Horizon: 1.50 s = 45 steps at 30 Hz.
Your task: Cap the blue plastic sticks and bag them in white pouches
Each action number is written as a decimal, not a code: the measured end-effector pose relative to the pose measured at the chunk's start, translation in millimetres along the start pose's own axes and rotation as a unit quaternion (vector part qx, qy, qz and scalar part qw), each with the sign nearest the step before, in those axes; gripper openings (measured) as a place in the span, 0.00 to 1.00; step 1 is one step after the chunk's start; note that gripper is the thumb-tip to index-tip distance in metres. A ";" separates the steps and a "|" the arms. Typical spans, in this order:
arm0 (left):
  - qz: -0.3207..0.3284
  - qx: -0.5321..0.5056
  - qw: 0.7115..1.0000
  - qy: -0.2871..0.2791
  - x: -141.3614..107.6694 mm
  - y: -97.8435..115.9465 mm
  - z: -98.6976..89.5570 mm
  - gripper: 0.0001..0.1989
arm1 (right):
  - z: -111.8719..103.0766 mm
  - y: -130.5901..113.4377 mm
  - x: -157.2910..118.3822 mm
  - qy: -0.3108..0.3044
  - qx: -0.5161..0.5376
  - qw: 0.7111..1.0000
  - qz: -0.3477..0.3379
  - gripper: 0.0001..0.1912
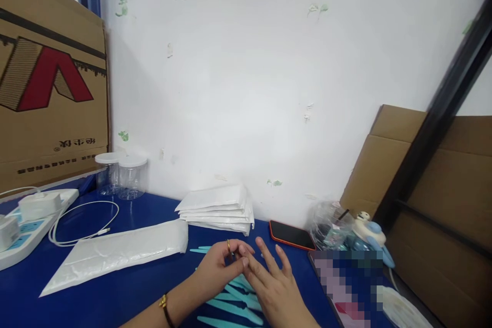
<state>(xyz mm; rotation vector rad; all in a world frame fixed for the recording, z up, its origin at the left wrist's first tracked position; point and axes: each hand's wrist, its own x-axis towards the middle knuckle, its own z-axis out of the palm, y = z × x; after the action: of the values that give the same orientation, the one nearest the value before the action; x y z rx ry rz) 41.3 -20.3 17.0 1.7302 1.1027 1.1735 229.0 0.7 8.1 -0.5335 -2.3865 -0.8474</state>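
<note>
My left hand [226,261] and my right hand [271,279] meet above the front of the blue table. The left thumb and fingers are closed around the tip of a right-hand finger. Other fingers of the right hand are stretched out and spread. No separate object shows in either hand. Beneath them lie several thin turquoise plastic pieces [226,308] with narrow, tapered ends, partly covered by my hands. A white padded envelope [126,251] lies flat on the left. Behind my hands is a stack of white padded envelopes [217,207].
A power strip [38,230] with chargers and a white cable [82,205] lie left, near two clear jars [132,179]. A red-edged phone [292,236], a plastic bag [325,220] and a blue-and-cream figure [371,236] are right. Cardboard [57,128] stands against the left side.
</note>
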 end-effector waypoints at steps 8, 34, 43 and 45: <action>0.058 0.010 0.995 0.080 14.1 75.8 -10.5 0.16 | -32.4 5.0 48.3 -0.002 -0.016 0.994 0.110 0.30; 0.197 0.030 0.969 0.143 -2.9 175.8 -22.6 0.09 | -112.7 12.7 90.7 0.108 -0.129 0.982 0.087 0.24; 0.031 -0.081 0.994 0.070 25.4 93.7 -11.8 0.15 | -51.6 21.4 44.4 -0.024 -0.109 0.992 0.062 0.25; 0.018 -0.086 0.994 0.072 28.2 80.6 -7.1 0.16 | -40.7 19.0 37.8 -0.037 -0.103 0.991 0.071 0.24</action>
<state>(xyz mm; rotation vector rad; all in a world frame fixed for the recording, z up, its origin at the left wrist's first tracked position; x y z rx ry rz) 59.4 -20.6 100.7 1.5601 1.0253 1.3912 224.4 -5.9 66.2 -0.8193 -2.3064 -1.0316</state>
